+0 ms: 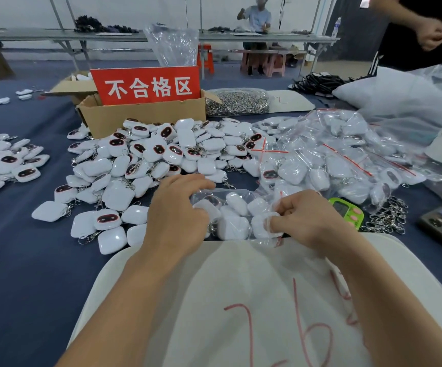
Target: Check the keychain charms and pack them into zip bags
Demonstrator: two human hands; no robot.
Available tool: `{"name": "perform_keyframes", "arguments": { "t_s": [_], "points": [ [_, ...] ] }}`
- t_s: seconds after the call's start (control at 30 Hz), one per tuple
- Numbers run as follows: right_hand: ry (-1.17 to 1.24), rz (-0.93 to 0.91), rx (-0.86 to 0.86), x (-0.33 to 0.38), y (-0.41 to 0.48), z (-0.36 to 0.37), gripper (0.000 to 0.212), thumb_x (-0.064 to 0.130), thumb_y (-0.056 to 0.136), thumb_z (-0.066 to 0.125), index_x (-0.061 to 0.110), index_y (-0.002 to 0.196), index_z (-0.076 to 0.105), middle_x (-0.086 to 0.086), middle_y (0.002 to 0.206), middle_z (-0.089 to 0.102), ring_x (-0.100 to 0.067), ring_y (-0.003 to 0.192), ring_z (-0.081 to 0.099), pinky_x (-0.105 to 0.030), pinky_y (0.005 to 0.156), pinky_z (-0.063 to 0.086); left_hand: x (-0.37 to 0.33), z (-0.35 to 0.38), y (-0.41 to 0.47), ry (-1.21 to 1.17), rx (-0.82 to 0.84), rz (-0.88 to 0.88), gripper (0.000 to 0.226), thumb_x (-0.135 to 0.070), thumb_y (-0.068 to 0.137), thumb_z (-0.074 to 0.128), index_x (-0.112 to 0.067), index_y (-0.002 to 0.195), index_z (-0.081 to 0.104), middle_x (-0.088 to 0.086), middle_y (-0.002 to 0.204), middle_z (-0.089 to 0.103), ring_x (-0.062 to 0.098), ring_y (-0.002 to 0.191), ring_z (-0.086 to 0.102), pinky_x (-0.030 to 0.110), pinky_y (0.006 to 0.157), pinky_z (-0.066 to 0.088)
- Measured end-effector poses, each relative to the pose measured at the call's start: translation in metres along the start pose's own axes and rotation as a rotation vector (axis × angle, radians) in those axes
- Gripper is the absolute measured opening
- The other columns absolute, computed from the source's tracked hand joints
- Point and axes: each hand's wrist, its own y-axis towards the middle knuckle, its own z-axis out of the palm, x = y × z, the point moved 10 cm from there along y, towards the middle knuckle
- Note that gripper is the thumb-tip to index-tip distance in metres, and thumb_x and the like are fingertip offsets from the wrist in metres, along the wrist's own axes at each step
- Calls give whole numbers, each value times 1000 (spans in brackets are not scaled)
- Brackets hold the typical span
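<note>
White sheet with red numerals up close. Just beyond it, on the blue cloth, a filled zip bag of keychain charms. Left hand cupped round its left end, right hand pinching the mouth corner. Looks like the sealing step — next, probably a firm pinch run along the strip.

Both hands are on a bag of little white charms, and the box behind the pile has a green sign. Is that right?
Not quite. The sign on the cardboard box is red, not green, as the head view shows. The rest is right: the left hand and the right hand are both on the zip bag of white charms.
</note>
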Motion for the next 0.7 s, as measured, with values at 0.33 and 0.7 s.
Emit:
{"name": "perform_keyframes", "arguments": {
  "t_s": [0.33, 0.7],
  "points": [
    [-24, 4, -16, -4, 2, 1, 17, 19, 76, 75, 12, 62, 69, 9, 42, 57, -3, 39, 43, -10, 41, 31, -4, 14, -6, -38, 116, -13, 54, -3, 79, 61, -34, 122, 70, -24, 124, 56, -1, 124, 44, 14, 99, 30],
    [-26, -12, -23, -6, 5, 1, 20, 28, 67, 71, 9, 71, 66, 9, 44, 48, -6, 41, 36, -14, 41, 30, -33, 33, -13, 38, 241, 137, 51, -17, 76, 72, -31, 125, 71, -23, 134, 54, 0, 128, 42, 3, 100, 20]
  ]
}}
